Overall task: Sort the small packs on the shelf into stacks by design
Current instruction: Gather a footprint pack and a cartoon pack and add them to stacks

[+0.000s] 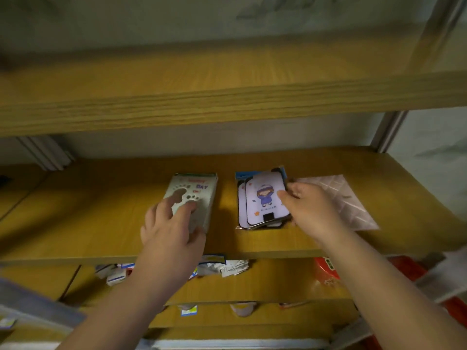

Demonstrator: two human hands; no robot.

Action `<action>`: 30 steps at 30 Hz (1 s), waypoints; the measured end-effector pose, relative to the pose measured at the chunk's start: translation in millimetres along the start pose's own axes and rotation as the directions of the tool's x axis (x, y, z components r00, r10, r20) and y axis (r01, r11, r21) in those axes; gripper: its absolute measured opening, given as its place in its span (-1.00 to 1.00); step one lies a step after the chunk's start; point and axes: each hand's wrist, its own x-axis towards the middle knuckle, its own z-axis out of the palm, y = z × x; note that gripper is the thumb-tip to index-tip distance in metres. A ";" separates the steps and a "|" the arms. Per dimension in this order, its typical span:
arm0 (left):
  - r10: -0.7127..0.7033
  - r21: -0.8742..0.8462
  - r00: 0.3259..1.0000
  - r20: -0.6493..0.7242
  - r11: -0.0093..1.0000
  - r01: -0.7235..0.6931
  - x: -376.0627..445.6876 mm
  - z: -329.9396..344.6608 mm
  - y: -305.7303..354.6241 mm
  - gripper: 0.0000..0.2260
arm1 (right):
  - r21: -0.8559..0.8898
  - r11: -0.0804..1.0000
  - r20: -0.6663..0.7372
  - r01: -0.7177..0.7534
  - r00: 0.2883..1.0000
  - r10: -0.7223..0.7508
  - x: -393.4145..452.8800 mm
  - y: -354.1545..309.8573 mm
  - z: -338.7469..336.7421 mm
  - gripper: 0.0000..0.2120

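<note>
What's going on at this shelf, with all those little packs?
A person is sorting small packs on a wooden shelf. The left hand rests flat on a stack of pale green packs with a paw print. The right hand grips the right edge of the top pack in a second stack, lilac packs with a cartoon girl. A clear plastic sleeve lies just right of that stack. More loose packs sit on the shelf below.

The one camera sits on my head, looking forward and down at the middle shelf point(101, 231) from close by. My forearms enter from the bottom edge; the upper shelf point(227, 97) crosses the top, and lower shelves show beneath. Wide-angle bending curves the edges.
</note>
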 end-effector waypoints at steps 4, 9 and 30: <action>0.028 -0.013 1.000 -0.015 1.000 -0.028 -3.6 3.6 9.8 -0.56 | -0.200 0.975 0.060 0.098 0.994 -0.087 3.1 4.8 -1.1 -0.96; 0.063 -0.008 0.997 -0.034 0.998 -0.063 -8.0 6.3 22.2 -0.56 | -0.428 0.885 0.050 0.181 0.983 -0.177 -6.9 2.4 -10.4 -0.62; 0.030 0.114 0.994 -0.103 0.993 -0.018 -53.5 -56.1 -54.1 -0.43 | -0.372 0.691 0.335 0.620 0.784 -0.523 -71.9 -66.0 77.1 -0.55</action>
